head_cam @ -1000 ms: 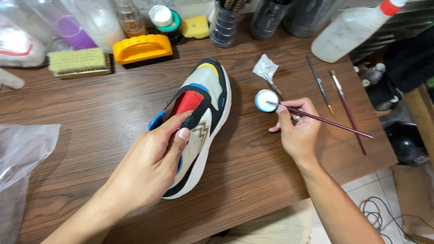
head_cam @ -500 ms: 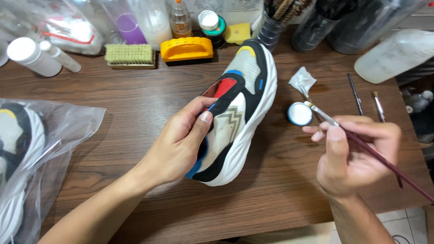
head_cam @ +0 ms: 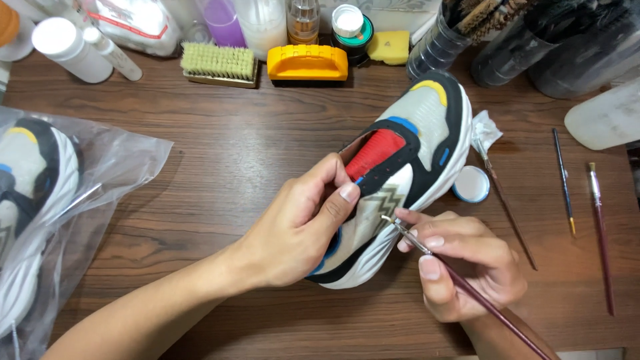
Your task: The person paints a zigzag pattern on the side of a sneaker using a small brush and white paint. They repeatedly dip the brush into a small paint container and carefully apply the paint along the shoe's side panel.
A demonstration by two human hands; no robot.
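Dark wooden tabletop point(head_cam: 200, 167), boards running side to side, crowded along the 12 o'clock edge: pale bristle brush point(head_cam: 220, 63), orange-handled brush point(head_cam: 307, 63), yellow sponge point(head_cam: 390, 47), white bottles point(head_cam: 67, 43) toward 10 o'clock, dark jars of brushes point(head_cam: 460, 33) toward 1 o'clock. Just right of centre, a sneaker point(head_cam: 407, 167) lying on its side, grey, black and white with a red lining, toe pointing to 1 o'clock. Left hand point(head_cam: 300, 227) clamped on the collar, thumb hooked over the opening, fingers curled under the upper. Right hand point(head_cam: 460, 260) at 5 o'clock, thumb and fingertips pinching a thin paintbrush point(head_cam: 467, 283), bristle tip touching the zigzag panel on the side of the shoe. Small round paint pot point(head_cam: 471, 184) just beside the sole at 3 o'clock, crumpled white wrapper point(head_cam: 485, 132) above it. Two spare brushes point(head_cam: 580, 193) well apart toward the 3 o'clock edge. At 9 o'clock, a clear plastic bag point(head_cam: 100, 173) holding a second sneaker point(head_cam: 30, 200).
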